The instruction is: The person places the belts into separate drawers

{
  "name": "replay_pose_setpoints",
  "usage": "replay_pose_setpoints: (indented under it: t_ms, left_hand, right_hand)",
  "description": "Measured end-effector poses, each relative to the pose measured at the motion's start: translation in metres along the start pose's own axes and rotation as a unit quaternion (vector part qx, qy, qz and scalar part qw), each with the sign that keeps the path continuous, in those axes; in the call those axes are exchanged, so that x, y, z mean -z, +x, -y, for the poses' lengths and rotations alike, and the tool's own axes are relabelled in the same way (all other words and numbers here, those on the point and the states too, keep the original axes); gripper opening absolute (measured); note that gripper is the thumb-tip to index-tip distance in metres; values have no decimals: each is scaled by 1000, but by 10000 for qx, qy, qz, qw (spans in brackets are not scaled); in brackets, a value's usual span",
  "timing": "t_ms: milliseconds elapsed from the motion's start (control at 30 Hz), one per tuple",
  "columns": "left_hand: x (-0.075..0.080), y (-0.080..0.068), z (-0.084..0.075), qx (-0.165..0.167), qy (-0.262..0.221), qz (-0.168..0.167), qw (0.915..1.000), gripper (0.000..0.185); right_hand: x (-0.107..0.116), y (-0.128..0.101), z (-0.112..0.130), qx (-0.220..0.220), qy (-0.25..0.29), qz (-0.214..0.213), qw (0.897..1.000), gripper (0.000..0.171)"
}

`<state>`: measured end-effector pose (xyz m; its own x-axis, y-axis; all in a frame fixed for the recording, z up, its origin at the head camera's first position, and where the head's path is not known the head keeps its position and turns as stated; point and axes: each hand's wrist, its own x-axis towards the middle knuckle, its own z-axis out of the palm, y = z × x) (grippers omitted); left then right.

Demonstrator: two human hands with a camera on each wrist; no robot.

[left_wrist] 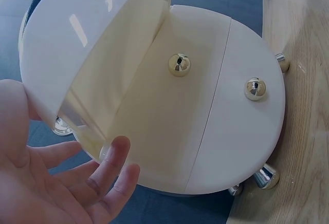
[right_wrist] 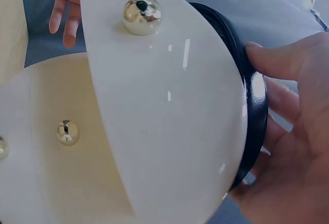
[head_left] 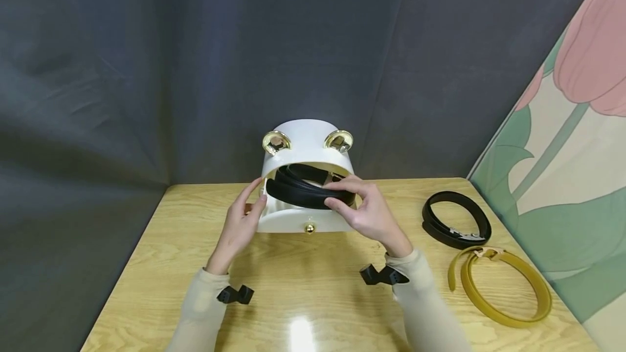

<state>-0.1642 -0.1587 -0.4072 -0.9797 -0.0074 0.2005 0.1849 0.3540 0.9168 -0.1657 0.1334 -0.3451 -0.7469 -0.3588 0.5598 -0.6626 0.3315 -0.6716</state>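
Head view: right hand (head_left: pixel 374 213) pinches black belt (head_left: pixel 305 193), half hidden in white holder (head_left: pixel 305 148); left hand (head_left: pixel 240 226) spread.

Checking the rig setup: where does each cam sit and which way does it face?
Head: on the head, facing forward and down at the white box; shows left hand, right hand, both sleeves.
Left wrist: beside the box, left hand's fingers showing.
Right wrist: close on the box, right hand holding black belt.
Shared: both wrist views show the gold knobs.
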Motion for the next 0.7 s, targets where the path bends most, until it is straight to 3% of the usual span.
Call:
replay_pose_setpoints:
  t_ms: [300,533,700]
  left_hand:
    - [-3,-2,1,-38,-2,-30,10000,53]
    - [-2,-4,2,63,-39,-11,10000,53]
    - [-1,-1,1,54,15,-7,10000,54]
  right_hand:
    - [-12,-9,2,-240,-179,-716,9970,18]
    - [-16,-7,9,-544,-605,-638,9946,20]
    - [-12,-4,7,-802,-262,-467,9953,19]
